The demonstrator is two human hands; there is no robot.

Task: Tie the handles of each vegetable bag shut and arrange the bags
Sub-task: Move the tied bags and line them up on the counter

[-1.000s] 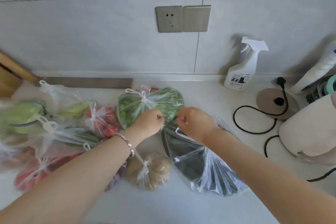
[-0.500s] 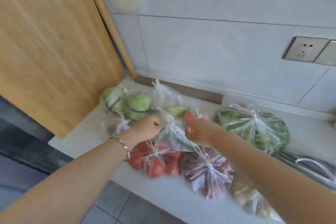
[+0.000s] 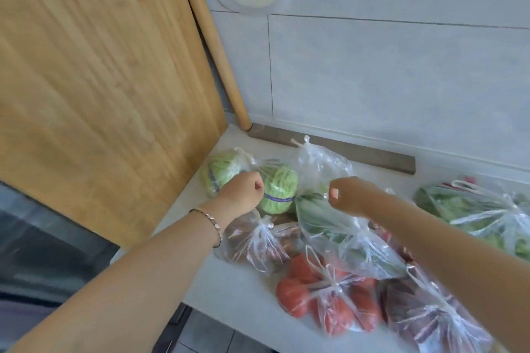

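Tightening, seemingly, a knot on the green-vegetable bag (image 3: 324, 223) at mid-frame, left hand (image 3: 241, 195) and right hand (image 3: 351, 195) both clenched with any pinched handle impossible to tell, next needing a firm outward pull.

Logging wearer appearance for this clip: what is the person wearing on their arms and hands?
Both forearms are bare; no sleeves in view. Neither the left hand nor the right hand wears a glove. A thin metal link bracelet circles the left wrist; the right wrist is bare.
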